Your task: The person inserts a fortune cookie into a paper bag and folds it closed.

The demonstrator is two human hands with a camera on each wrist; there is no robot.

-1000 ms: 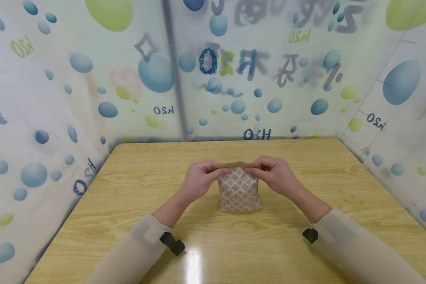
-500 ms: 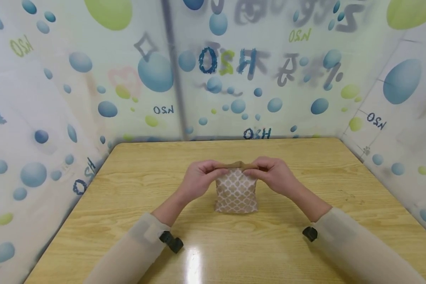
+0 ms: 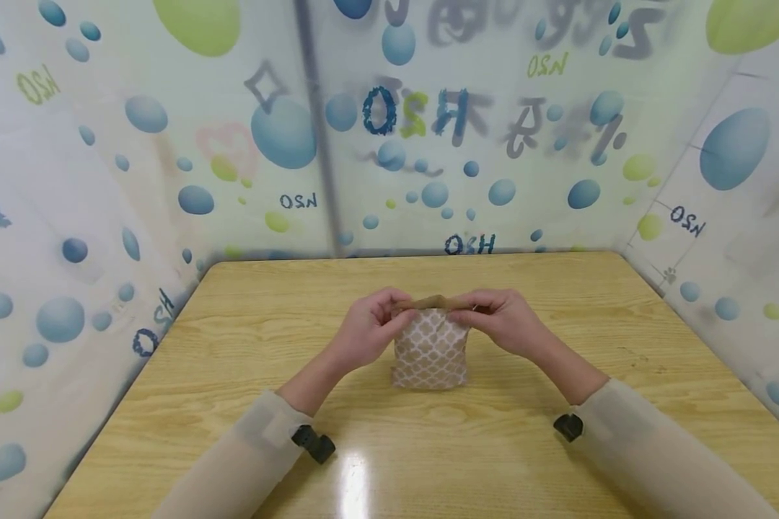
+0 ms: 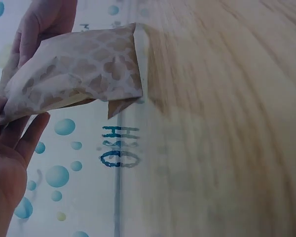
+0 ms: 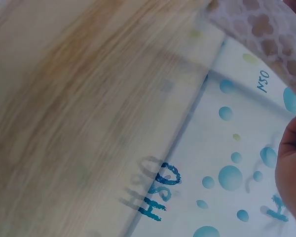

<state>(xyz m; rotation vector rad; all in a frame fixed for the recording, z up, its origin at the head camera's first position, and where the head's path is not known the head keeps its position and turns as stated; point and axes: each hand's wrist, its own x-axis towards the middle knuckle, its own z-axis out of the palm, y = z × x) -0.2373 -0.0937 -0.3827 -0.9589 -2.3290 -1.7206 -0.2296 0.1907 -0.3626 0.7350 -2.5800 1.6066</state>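
Observation:
A small brown paper bag (image 3: 430,351) with a white lattice pattern stands over the middle of the table, its plain brown top edge folded down. My left hand (image 3: 370,328) pinches the left end of that fold between thumb and fingers. At the other end, the thumb and fingers of my right hand (image 3: 503,321) pinch the fold too. In the left wrist view the bag (image 4: 89,69) spreads out from the fingers, its bottom end near the table. Only a corner of the bag (image 5: 266,34) shows in the right wrist view, beside part of the right hand (image 5: 292,168).
The wooden table (image 3: 234,375) reaches back to a wall sheet (image 3: 441,216) printed with blue and green drops. Similar sheets flank both sides. A black wrist mount (image 3: 314,443) sits at the left cuff, another black mount (image 3: 568,427) at the right.
The bag has shifted slightly to the left and its bottom now faces more squarely forward. The left fingers have curled more at the fold's left end. Both hands keep hold of the bag.

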